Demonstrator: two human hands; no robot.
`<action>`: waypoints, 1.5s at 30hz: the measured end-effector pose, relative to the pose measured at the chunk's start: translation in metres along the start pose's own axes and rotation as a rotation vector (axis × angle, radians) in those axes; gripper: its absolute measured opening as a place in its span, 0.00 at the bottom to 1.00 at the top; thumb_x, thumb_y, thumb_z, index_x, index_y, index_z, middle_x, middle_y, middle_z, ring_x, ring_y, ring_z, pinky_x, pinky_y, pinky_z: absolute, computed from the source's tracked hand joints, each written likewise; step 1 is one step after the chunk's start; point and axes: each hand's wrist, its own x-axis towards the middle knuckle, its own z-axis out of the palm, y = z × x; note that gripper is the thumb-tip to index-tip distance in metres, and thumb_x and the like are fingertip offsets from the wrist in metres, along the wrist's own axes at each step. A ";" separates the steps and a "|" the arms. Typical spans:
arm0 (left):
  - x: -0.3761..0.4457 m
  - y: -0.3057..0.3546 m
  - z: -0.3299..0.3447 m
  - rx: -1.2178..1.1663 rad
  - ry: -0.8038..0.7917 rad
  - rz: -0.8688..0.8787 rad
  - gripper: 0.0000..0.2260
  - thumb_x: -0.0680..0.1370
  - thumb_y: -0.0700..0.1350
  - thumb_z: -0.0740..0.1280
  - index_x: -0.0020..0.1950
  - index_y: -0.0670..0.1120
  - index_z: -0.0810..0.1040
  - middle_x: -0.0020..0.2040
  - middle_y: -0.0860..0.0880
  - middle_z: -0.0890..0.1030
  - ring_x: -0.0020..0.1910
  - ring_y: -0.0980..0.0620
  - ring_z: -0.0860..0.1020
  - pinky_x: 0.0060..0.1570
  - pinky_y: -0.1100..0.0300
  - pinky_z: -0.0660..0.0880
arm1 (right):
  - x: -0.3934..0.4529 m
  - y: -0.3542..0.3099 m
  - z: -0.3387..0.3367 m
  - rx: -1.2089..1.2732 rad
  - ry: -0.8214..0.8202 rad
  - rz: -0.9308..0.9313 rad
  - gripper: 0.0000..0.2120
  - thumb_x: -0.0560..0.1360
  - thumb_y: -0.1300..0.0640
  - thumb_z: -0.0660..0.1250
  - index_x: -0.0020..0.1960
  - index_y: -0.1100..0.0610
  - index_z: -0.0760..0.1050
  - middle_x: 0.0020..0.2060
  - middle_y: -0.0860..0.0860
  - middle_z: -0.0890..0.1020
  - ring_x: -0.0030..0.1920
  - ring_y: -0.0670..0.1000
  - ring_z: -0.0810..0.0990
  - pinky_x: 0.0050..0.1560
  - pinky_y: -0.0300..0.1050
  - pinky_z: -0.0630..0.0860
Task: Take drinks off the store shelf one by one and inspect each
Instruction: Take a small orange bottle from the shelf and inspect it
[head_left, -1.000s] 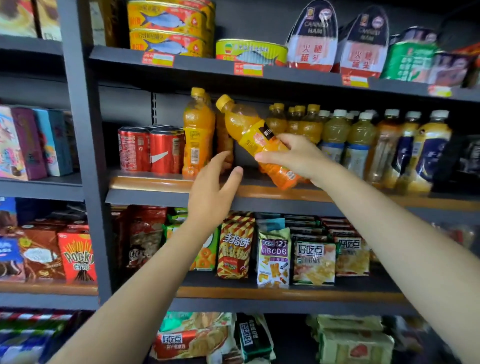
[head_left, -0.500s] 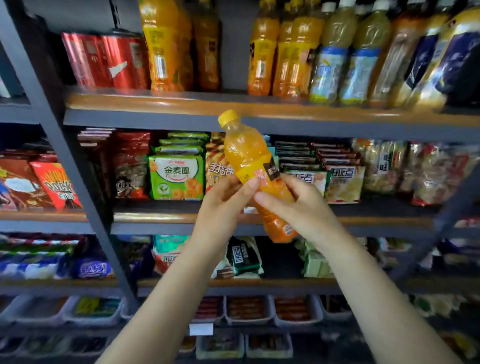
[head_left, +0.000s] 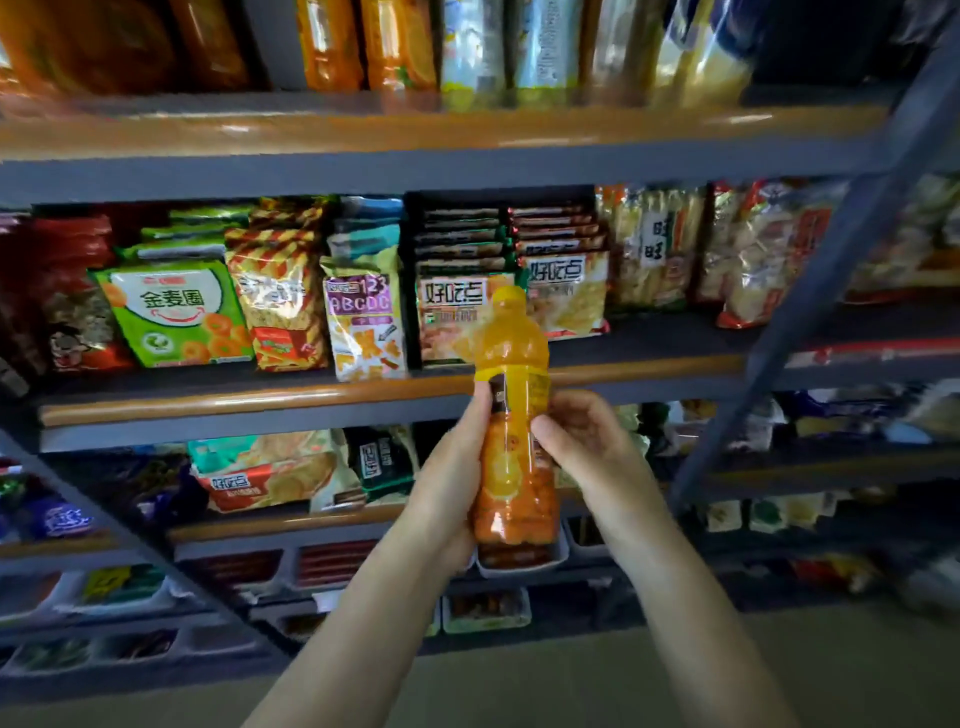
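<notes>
— Shelves (head_left: 415, 166) fill the whole background: grey metal frames with wood-coloured front edges, drinks (head_left: 400, 47) lined up on the top tier, snack bags (head_left: 176, 312) on the tier below, and trays (head_left: 332, 564) of small goods lower down.

— And the one being inspected?

— Off the shelf, held out in front of the snack tier. It is an orange bottle (head_left: 514, 415), upright, cap (head_left: 508, 297) on top, long axis close to vertical.

— How is it held?

— Both hands are on it. The left hand (head_left: 447, 493) wraps the lower left side, palm against the body and thumb reaching up to the label band. The right hand (head_left: 587, 441) pinches it from the right at label height, fingers curled in.

— Which hand carries it?

— I judge the left; it sits lower and cups more of the body. The right looks better placed to twist the bottle about its axis so the label comes round.

— Can you read the label?

— No, the picture is blurred; probably a dark panel on a yellow band, nothing more.

— Where would it go back?

— Up and to the left, into the row of drinks on the top tier, well above both hands. A pale floor (head_left: 519, 686) shows below the lowest shelf.
</notes>
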 end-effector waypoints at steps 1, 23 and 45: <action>0.002 -0.008 0.011 0.011 -0.017 -0.015 0.22 0.74 0.63 0.64 0.54 0.48 0.85 0.51 0.42 0.86 0.45 0.46 0.85 0.50 0.49 0.81 | -0.001 0.002 -0.012 0.035 0.002 0.023 0.19 0.67 0.46 0.74 0.55 0.50 0.78 0.48 0.45 0.85 0.50 0.42 0.84 0.49 0.39 0.78; 0.033 -0.085 0.143 0.212 -0.047 0.027 0.25 0.72 0.60 0.68 0.64 0.47 0.78 0.52 0.44 0.86 0.49 0.44 0.86 0.45 0.52 0.81 | -0.003 0.015 -0.184 0.008 0.052 0.079 0.23 0.73 0.37 0.63 0.53 0.54 0.82 0.47 0.47 0.87 0.50 0.43 0.85 0.46 0.29 0.76; 0.033 -0.088 0.145 0.138 -0.040 0.107 0.27 0.68 0.50 0.74 0.65 0.43 0.75 0.50 0.44 0.86 0.46 0.46 0.85 0.42 0.54 0.82 | -0.001 0.009 -0.185 0.025 -0.062 0.103 0.20 0.78 0.39 0.59 0.55 0.50 0.83 0.49 0.45 0.87 0.53 0.43 0.84 0.54 0.37 0.78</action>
